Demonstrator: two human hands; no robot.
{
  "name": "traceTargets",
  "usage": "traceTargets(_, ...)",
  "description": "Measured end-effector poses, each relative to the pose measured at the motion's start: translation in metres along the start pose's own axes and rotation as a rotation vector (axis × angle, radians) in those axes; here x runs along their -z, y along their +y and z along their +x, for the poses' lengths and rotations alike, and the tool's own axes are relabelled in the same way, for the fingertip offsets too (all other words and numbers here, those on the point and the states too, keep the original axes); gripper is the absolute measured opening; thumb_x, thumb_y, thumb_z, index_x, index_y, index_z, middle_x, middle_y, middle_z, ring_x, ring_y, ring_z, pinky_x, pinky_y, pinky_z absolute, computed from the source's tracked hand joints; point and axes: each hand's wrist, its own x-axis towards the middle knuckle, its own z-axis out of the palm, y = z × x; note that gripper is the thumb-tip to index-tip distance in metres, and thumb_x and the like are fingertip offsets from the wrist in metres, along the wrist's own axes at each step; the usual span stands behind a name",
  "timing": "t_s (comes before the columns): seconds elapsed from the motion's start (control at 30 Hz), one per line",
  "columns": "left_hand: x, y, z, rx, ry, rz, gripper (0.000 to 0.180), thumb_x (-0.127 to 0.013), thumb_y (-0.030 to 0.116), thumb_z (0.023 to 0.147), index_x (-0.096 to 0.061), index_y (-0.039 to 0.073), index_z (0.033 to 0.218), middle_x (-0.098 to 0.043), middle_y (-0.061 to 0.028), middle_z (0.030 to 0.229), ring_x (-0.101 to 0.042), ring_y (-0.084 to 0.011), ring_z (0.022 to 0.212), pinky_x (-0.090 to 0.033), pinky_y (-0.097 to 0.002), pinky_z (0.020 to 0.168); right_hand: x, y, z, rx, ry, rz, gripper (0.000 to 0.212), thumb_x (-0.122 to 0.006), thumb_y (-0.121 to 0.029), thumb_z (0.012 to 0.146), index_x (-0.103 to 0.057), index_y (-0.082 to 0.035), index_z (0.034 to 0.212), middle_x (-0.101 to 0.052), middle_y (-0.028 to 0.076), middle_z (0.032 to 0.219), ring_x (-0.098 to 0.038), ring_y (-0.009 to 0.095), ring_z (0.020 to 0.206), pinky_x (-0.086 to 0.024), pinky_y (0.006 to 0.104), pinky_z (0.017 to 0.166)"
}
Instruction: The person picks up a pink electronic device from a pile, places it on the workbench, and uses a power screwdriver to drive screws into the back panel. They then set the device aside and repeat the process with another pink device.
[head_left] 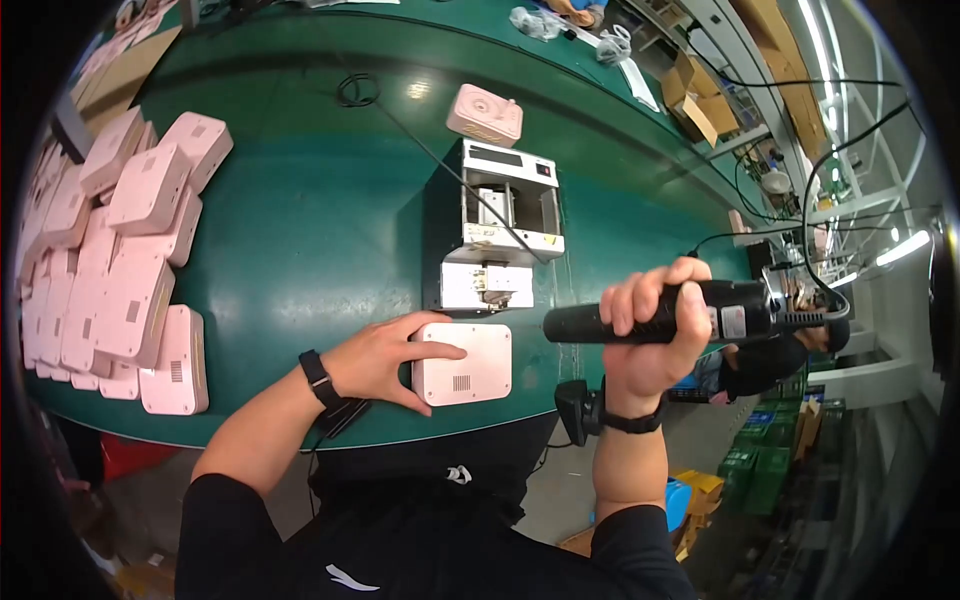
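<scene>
A pale pink plastic case lies flat near the table's front edge, screw holes at its corners and a slotted vent on its face. My left hand grips its left side, one finger stretched across the top and the others around the edge. Raised to the right of the case, my right hand is wrapped around a black corded electric screwdriver, which is held roughly level. No bit shows at its left end. Just beyond the case stands a black-and-white screw feeder machine.
Many pink cases are piled on the left of the green table. Another pink case sits behind the machine. A black cable crosses the table. At right are a person and green crates.
</scene>
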Motion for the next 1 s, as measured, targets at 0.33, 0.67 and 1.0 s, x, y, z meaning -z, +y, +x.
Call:
traceTargets(0.33, -0.012, 0.003, -0.013, -0.023, -0.018, 0.03, 0.076, -0.092, 0.032, 0.059, -0.063, 0.022, 0.129, -0.051, -0.0139, 0.137, -0.055, -0.0329, 0.123, -0.05, -0.0418, 0.099, -0.012, 0.035, 0.006, -0.06, -0.113, -0.165, 0.016, -0.052, -0.024, 0.095, -0.049, -0.009, 0.1, -0.048, 0.006, 0.067, -0.045, 0.016, 0.05, -0.043, 0.035, 0.052)
traceTargets(0.67, -0.007, 0.005, -0.003, 0.021, -0.012, 0.026, 0.073, -0.092, 0.029, 0.059, -0.065, 0.023, 0.127, -0.051, -0.0133, 0.138, -0.055, -0.0335, 0.122, -0.05, -0.0409, 0.1, 0.018, 0.011, -0.019, -0.032, -0.072, -0.104, 0.017, -0.052, -0.022, 0.094, -0.048, -0.007, 0.101, -0.05, 0.007, 0.069, -0.046, 0.016, 0.05, -0.044, 0.0362, 0.053)
traceTargets(1.0, -0.012, 0.007, -0.001, -0.007, 0.001, 0.077, 0.077, -0.092, 0.029, 0.058, -0.062, 0.025, 0.128, -0.051, -0.0111, 0.135, -0.057, -0.0321, 0.119, -0.052, -0.0413, 0.097, 0.029, 0.042, -0.03, -0.047, -0.005, -0.146, 0.014, -0.055, -0.016, 0.092, -0.047, -0.005, 0.094, -0.049, 0.008, 0.065, -0.043, 0.016, 0.05, -0.043, 0.0351, 0.05)
